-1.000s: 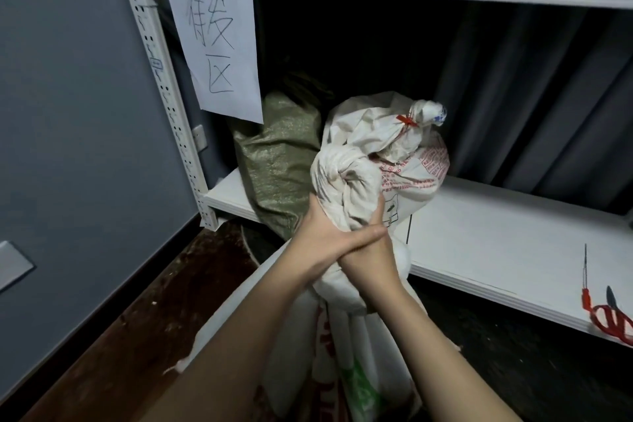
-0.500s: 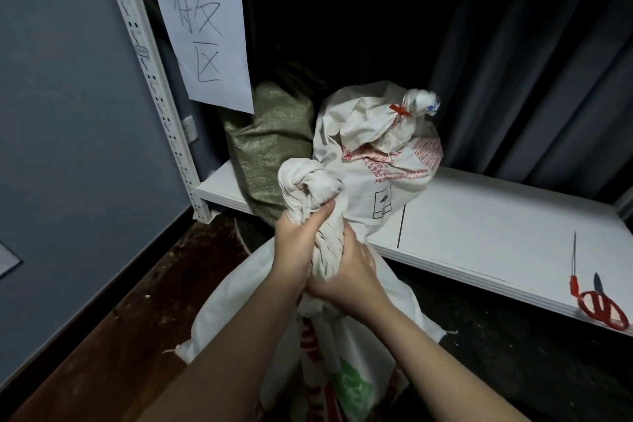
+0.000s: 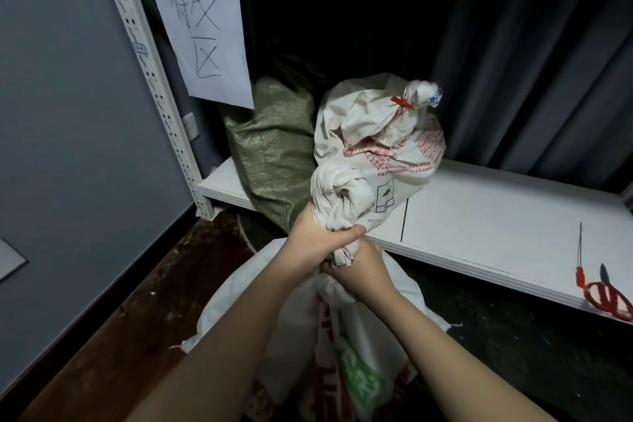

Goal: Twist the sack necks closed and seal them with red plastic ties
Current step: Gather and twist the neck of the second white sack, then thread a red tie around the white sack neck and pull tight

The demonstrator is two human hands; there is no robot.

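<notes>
A white woven sack (image 3: 294,325) with red and green print stands on the floor in front of me. Its neck (image 3: 339,195) is twisted into a thick bunch that rises above my hands. My left hand (image 3: 318,236) grips the neck just under the bunch. My right hand (image 3: 359,271) grips it directly below the left. On the shelf behind, a second white sack (image 3: 387,147) has its neck closed with a red plastic tie (image 3: 401,102). A loose red tie (image 3: 580,271) lies on the shelf at the right.
A green woven sack (image 3: 274,147) leans at the shelf's left end. Red-handled scissors (image 3: 609,295) lie beside the loose tie near the white shelf (image 3: 479,216) front edge. A handwritten paper sign (image 3: 198,20) hangs from the left upright. Dark curtain behind, grey wall left.
Both hands have kept their hold on the neck and turned it; the twisted bunch now sits higher and to the right, in front of the tied sack.
</notes>
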